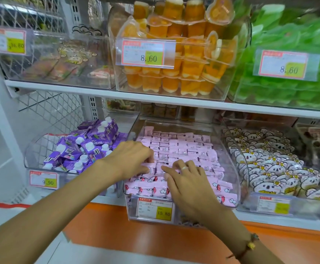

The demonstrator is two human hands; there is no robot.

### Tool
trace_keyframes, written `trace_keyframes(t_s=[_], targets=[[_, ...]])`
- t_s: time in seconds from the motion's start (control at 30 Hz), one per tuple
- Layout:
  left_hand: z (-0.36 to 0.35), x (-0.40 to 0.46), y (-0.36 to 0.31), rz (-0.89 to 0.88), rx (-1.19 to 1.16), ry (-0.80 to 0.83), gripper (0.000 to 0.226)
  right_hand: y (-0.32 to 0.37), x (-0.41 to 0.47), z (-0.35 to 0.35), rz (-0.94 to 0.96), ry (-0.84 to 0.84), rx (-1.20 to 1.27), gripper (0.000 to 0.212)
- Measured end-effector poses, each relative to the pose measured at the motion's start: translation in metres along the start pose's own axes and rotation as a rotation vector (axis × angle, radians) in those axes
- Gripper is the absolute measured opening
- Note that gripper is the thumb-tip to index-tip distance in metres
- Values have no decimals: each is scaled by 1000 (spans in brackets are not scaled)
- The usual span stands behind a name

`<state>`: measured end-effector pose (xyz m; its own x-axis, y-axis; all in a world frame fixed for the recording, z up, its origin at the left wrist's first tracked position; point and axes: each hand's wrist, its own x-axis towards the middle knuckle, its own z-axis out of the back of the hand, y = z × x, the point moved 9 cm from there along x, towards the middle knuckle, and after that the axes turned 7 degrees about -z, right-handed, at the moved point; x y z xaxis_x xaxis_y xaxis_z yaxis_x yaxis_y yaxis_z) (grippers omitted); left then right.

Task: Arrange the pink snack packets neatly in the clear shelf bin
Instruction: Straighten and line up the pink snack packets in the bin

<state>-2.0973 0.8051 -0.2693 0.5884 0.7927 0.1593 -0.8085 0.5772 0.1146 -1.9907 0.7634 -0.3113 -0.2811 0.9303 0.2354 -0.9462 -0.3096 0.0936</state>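
Both hands are working at the clear shelf bin's (233, 168) front-left corner. The left hand (134, 159) is pinching a pink snack packet (149, 167); the right hand's (189, 185) fingers are lying straight, pressing packets just beside it.

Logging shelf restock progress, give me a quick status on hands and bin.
Left hand pinching pink snack packets; right hand resting flat on them. Packets mostly rowed in clear plastic shelf bin. Nothing in the way.

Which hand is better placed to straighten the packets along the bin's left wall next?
Probably the left hand: it already lies over the left part of the pink packets, fingertips curled on one near that wall of the clear bin. The right hand rests nearer the front middle.
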Motion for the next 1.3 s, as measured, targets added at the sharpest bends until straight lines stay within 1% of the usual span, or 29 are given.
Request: trace_keyframes(t_s=[0.07,0.17,0.23,0.3,0.33,0.4,0.5,0.57,0.6,0.67,0.7,0.73,0.77,0.8,0.87,0.9,0.93,1.0,1.03,1.07,1.1,1.17,1.3], targets=[[-1,0,1,21,-20,6,22,-2,4,0,-8,11,47,44],[-1,1,4,41,-100,9,15,-8,4,-1,-14,23,107,42],[2,1,8,65,-161,-27,15,-7,4,-1,-17,23,121,41],[6,-1,11,102,-247,-108,17,-7,4,-2,-22,17,123,41],[10,-4,15,143,-323,-178,17,-7,4,-2,-22,13,120,41],[24,-13,26,260,-541,-382,18,-8,4,-1,-25,7,124,41],[36,-37,44,437,-961,-725,13,-8,6,-1,-49,37,135,42],[33,-59,47,537,-1197,-916,10,-10,8,5,-75,25,216,42],[29,-71,46,585,-1275,-991,10,-12,7,12,-104,-21,312,41],[17,-90,41,667,-1415,-1089,14,-15,4,33,-130,-187,536,38],[9,-96,38,697,-1475,-1107,18,-11,1,43,-100,-249,608,43],[3,-100,34,725,-1528,-1103,20,-3,-1,51,-51,-268,651,53],[-4,-102,31,755,-1581,-1085,20,6,-2,54,8,-254,671,59],[-10,-103,28,784,-1640,-1066,17,16,-3,56,75,-239,668,60],[-17,-101,23,798,-1761,-1023,16,27,-7,61,158,-257,659,47],[-18,-98,21,778,-1808,-989,17,25,-8,63,146,-270,707,40],[-18,-94,19,755,-1842,-947,19,20,-7,64,102,-262,814,34],[-17,-89,16,727,-1862,-871,26,5,-3,59,-38,-176,1146,21],[-17,-88,17,719,-1836,-853,28,-1,-1,52,-119,-108,1298,20],[-15,-87,17,704,-1797,-845,30,-6,1,43,-207,-33,1399,23],[-13,-88,17,682,-1756,-839,33,-10,2,34,-279,32,1463,25],[-8,-88,16,619,-1684,-812,40,-14,3,22,-366,96,1518,25],[3,-87,10,484,-1592,-736,38,-16,4,13,-415,116,1607,35]])
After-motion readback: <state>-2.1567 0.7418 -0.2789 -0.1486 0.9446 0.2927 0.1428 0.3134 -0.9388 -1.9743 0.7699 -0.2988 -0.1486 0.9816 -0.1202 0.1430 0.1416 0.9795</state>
